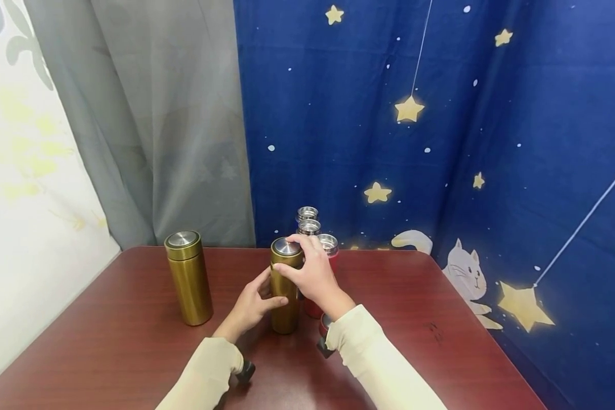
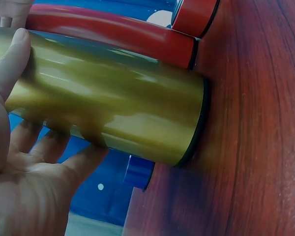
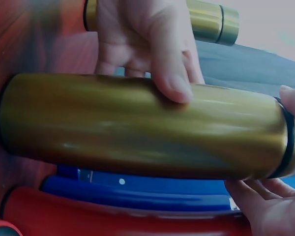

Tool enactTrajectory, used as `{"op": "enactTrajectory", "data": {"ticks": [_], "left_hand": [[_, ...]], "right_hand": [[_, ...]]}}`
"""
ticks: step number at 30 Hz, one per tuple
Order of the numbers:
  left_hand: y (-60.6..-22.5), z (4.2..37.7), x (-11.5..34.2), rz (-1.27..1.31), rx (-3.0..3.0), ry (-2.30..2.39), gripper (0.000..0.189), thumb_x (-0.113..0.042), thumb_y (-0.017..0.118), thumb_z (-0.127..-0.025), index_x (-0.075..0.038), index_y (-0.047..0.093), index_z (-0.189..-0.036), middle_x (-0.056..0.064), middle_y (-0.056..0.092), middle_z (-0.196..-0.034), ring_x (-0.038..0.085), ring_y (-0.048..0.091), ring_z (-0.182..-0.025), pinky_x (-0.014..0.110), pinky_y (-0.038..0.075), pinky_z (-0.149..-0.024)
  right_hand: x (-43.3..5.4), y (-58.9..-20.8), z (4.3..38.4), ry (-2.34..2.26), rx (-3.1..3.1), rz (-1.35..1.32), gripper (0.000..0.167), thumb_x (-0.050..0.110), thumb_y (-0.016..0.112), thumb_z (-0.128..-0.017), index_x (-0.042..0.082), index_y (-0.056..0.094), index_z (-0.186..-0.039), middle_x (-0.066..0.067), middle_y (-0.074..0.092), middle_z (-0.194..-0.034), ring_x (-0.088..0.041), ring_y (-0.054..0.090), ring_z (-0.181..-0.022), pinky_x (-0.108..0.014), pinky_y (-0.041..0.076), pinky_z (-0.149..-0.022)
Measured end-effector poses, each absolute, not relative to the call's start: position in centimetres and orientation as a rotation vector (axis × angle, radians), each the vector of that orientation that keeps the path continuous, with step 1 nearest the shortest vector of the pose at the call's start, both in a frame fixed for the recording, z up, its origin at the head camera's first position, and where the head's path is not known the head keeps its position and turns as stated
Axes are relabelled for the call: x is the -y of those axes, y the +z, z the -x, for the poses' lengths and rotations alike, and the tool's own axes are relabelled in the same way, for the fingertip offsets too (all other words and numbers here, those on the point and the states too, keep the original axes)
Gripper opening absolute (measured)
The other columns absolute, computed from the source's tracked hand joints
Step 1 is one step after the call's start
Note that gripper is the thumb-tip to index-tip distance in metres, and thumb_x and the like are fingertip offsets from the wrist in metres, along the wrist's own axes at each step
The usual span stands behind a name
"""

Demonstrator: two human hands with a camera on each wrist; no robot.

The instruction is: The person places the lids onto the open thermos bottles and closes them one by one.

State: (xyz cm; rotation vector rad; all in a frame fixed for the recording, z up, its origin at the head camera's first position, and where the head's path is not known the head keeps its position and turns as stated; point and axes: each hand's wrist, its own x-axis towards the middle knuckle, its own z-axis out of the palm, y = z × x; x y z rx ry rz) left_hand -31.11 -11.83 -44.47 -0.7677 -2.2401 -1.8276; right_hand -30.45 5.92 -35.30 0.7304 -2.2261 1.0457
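A gold thermos (image 1: 284,320) stands upright on the table in front of me. My left hand (image 1: 248,310) grips its body, thumb on the near side and fingers round the far side, as the left wrist view also shows. At the top, my right hand (image 1: 315,276) grips the gold lid (image 1: 286,247) with its silver disc, thumb at the near edge and fingers over the far side. A dark ring shows between lid and body in the right wrist view. Just right of it, an open red thermos (image 1: 333,259) is partly hidden by my right hand.
Behind the red thermos, two more open metal necks (image 1: 308,226) rise in a row; a blue thermos (image 3: 137,192) shows there. Another lidded gold thermos (image 1: 191,285) stands left. A red lid (image 2: 194,17) and a small blue cylinder (image 2: 139,172) rest on the table (image 1: 389,341). Curtains hang behind.
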Motion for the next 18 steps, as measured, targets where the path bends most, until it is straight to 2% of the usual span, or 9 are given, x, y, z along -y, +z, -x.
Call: {"op": "enactTrajectory", "data": {"ticks": [6, 12, 18], "left_hand": [[-43.9, 30.3, 11.5, 0.771, 2.226, -1.856, 0.084, -0.007, 0.077, -0.083, -0.006, 0.030, -0.152, 0.022, 0.049, -0.140, 0.036, 0.054, -0.122, 0.040, 0.048, -0.096], [-44.8, 30.7, 11.4, 0.754, 2.233, -1.842, 0.085, -0.010, 0.078, -0.083, -0.011, 0.030, -0.153, 0.019, 0.049, -0.141, 0.034, 0.054, -0.123, 0.042, 0.047, -0.097], [-44.6, 30.6, 11.5, 0.737, 2.238, -1.825, 0.084, -0.012, 0.079, -0.082, -0.009, 0.031, -0.152, 0.017, 0.048, -0.143, 0.034, 0.054, -0.123, 0.045, 0.045, -0.099]], "right_hand": [[-5.6, -35.6, 30.7, 1.278, 2.233, -0.769, 0.066, 0.032, 0.081, -0.078, 0.012, 0.043, -0.128, -0.008, 0.053, -0.124, -0.023, 0.055, -0.108, -0.038, 0.050, -0.091], [-6.8, -36.2, 30.9, 1.632, 2.137, -1.004, 0.074, 0.008, 0.066, -0.082, 0.011, 0.032, -0.148, -0.012, 0.043, -0.144, -0.026, 0.051, -0.121, -0.038, 0.041, -0.103], [-7.1, -35.9, 30.4, 1.835, 2.044, -1.063, 0.073, -0.010, 0.054, -0.082, 0.002, 0.029, -0.150, -0.022, 0.040, -0.145, -0.035, 0.047, -0.125, -0.042, 0.038, -0.106]]}}
